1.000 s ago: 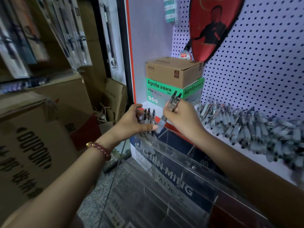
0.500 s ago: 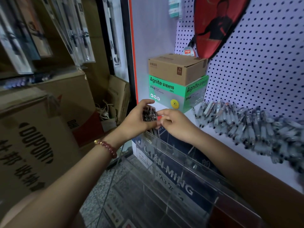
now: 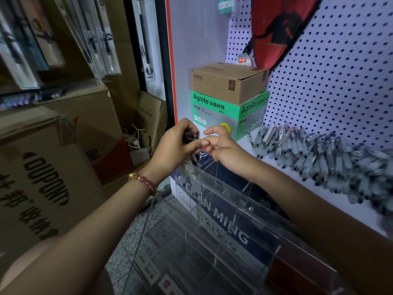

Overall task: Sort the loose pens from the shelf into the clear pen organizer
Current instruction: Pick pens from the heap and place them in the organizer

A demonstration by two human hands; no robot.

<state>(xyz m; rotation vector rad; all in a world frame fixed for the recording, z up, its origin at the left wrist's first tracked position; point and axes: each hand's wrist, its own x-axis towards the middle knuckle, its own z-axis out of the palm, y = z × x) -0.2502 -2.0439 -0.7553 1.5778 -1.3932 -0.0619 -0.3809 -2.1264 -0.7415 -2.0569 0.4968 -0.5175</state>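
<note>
The clear pen organizer [image 3: 225, 188] stands in front of the white shelf [image 3: 319, 201], with its compartments running toward me. My left hand [image 3: 170, 145] grips a bunch of upright dark-capped pens [image 3: 190, 136] in the organizer's far-left compartment. My right hand [image 3: 222, 145] hovers just right of that bunch with loosely spread fingers and holds nothing; its fingertips meet my left thumb. Several loose grey pens [image 3: 308, 152] lie heaped along the shelf to the right.
A green Agnite box [image 3: 221, 111] with a brown carton [image 3: 225, 81] on top sits at the shelf's left end. Behind is a white pegboard [image 3: 340, 81] with a red racket bag [image 3: 280, 28]. Large cardboard cartons [image 3: 42, 177] stack on the left.
My right hand lowered the two pens it held into the bunch and let go; its fingers have now spread. My left hand closed round the gathered pens.
</note>
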